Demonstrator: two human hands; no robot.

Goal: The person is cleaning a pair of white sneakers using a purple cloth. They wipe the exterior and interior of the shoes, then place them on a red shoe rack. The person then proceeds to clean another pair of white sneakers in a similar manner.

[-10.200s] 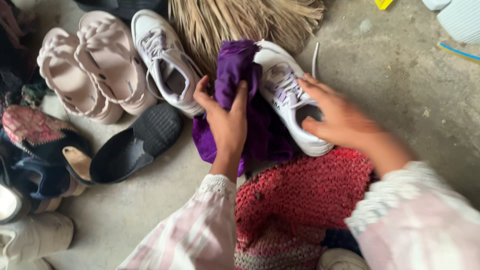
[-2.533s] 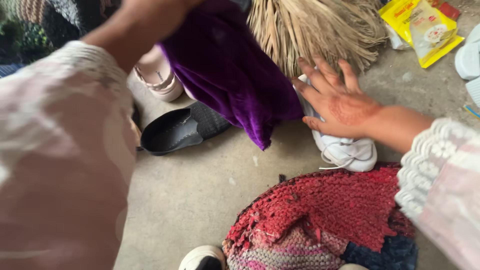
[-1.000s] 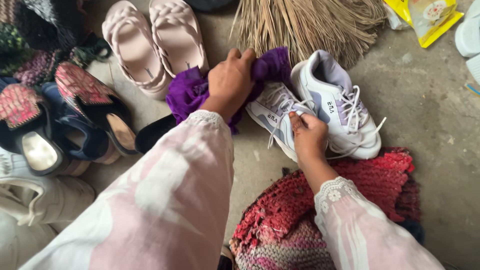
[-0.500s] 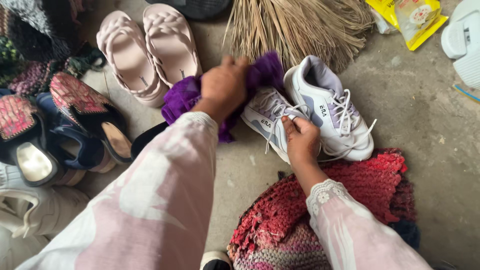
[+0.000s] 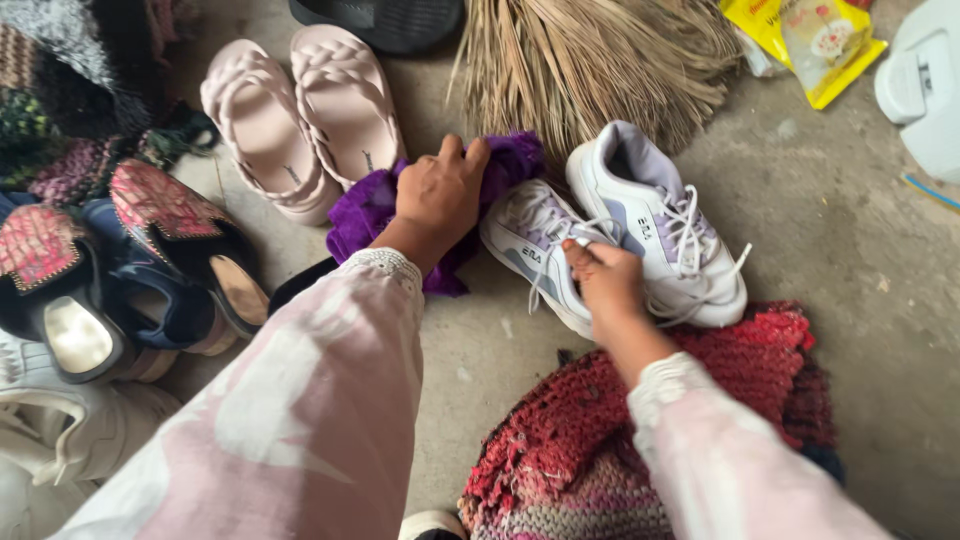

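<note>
Head view, two hands (image 5: 440, 195) (image 5: 605, 280), two white sneakers (image 5: 655, 225) (laced), one purple cloth (image 5: 375, 205)

Two white sneakers (image 5: 610, 235), two pink sandals (image 5: 300, 110), one purple cloth (image 5: 375, 205), one straw broom (image 5: 590, 60).

Bare grey concrete floor (image 5: 850, 230), daylit
</note>
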